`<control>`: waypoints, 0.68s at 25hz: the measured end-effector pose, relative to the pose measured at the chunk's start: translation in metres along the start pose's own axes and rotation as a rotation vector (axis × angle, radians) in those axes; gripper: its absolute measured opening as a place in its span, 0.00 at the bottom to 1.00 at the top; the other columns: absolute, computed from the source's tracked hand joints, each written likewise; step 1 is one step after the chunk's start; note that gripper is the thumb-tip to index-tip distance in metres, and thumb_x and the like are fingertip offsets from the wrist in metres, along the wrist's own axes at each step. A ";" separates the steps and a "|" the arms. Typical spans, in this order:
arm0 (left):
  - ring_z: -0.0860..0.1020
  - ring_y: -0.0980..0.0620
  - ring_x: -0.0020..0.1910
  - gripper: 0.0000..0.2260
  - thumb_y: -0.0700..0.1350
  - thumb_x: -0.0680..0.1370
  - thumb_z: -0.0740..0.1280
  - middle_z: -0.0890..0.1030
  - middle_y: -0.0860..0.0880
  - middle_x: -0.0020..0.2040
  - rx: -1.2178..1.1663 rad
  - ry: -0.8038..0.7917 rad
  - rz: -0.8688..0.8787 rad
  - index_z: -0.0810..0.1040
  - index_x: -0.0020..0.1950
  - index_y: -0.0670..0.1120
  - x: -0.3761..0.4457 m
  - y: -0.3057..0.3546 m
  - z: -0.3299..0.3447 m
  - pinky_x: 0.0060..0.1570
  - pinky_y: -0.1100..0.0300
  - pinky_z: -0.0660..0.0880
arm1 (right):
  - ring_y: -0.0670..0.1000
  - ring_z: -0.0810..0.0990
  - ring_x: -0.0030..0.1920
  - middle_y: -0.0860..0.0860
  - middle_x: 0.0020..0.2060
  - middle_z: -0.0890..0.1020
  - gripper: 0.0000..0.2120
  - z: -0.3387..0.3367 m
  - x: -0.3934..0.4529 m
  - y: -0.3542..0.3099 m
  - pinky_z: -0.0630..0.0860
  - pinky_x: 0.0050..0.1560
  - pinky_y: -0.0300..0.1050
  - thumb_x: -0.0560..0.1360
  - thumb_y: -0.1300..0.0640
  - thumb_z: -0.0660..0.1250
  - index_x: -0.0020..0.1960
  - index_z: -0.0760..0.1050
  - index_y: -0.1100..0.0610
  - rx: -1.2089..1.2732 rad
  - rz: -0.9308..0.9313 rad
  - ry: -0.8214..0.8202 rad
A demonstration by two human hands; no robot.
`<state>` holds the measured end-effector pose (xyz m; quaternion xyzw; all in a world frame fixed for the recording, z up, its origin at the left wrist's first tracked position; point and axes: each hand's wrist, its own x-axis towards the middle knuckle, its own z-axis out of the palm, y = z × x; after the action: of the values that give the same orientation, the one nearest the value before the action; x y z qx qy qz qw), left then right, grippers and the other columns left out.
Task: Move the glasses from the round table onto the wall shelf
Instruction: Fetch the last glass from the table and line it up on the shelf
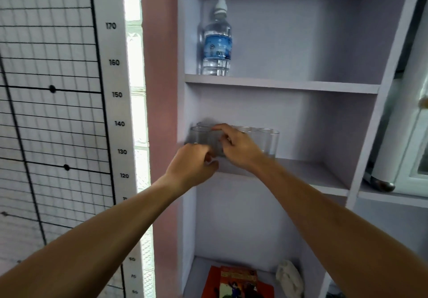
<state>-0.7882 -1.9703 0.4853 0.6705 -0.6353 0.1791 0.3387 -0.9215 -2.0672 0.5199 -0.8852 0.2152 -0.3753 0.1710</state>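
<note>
Several clear drinking glasses stand in a row at the left of the middle board of the pale lilac wall shelf. The rightmost glass stands free. My right hand is wrapped around a glass in the middle of the row, fingers over its rim. My left hand is at the shelf's front edge, fingers curled at the base of the leftmost glass. The image is blurred there, so the left hand's hold is unclear. The round table is out of view.
A water bottle stands on the board above, at the left. On the board below lie an orange-red packet and a crumpled white cloth. A height chart hangs on the wall to the left; a white appliance stands to the right.
</note>
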 end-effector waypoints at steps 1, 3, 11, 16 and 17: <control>0.71 0.52 0.27 0.12 0.46 0.72 0.67 0.76 0.53 0.28 0.011 0.024 -0.012 0.69 0.31 0.49 -0.002 -0.004 -0.004 0.27 0.69 0.61 | 0.43 0.78 0.39 0.46 0.44 0.80 0.17 0.007 0.003 -0.003 0.71 0.41 0.31 0.83 0.58 0.57 0.68 0.73 0.47 0.010 0.004 -0.025; 0.70 0.54 0.27 0.11 0.45 0.75 0.67 0.77 0.54 0.31 0.006 0.063 -0.016 0.69 0.34 0.53 -0.006 -0.009 -0.010 0.28 0.76 0.59 | 0.49 0.80 0.44 0.50 0.48 0.82 0.14 0.016 0.008 -0.007 0.75 0.47 0.39 0.83 0.54 0.58 0.68 0.73 0.48 0.036 0.036 -0.065; 0.75 0.51 0.32 0.10 0.56 0.73 0.67 0.76 0.55 0.38 0.033 0.188 -0.018 0.69 0.43 0.53 -0.001 0.015 -0.001 0.32 0.59 0.69 | 0.50 0.78 0.41 0.53 0.46 0.78 0.02 -0.021 -0.017 0.002 0.73 0.43 0.38 0.80 0.56 0.64 0.51 0.75 0.53 -0.047 -0.091 0.132; 0.75 0.54 0.33 0.13 0.59 0.70 0.70 0.76 0.57 0.37 -0.129 0.110 0.068 0.69 0.41 0.54 0.020 0.072 0.035 0.31 0.59 0.72 | 0.47 0.78 0.39 0.51 0.45 0.78 0.03 -0.075 -0.060 0.032 0.76 0.42 0.44 0.79 0.58 0.63 0.47 0.74 0.52 -0.050 0.038 0.244; 0.76 0.54 0.34 0.13 0.59 0.69 0.69 0.76 0.57 0.37 -0.155 0.088 0.085 0.69 0.41 0.55 0.022 0.084 0.044 0.31 0.60 0.71 | 0.48 0.78 0.39 0.51 0.45 0.78 0.04 -0.083 -0.069 0.040 0.76 0.43 0.45 0.78 0.58 0.62 0.46 0.74 0.52 -0.055 0.069 0.255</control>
<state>-0.8754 -2.0135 0.4884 0.6061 -0.6599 0.1728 0.4091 -1.0364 -2.0774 0.5155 -0.8268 0.2755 -0.4726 0.1307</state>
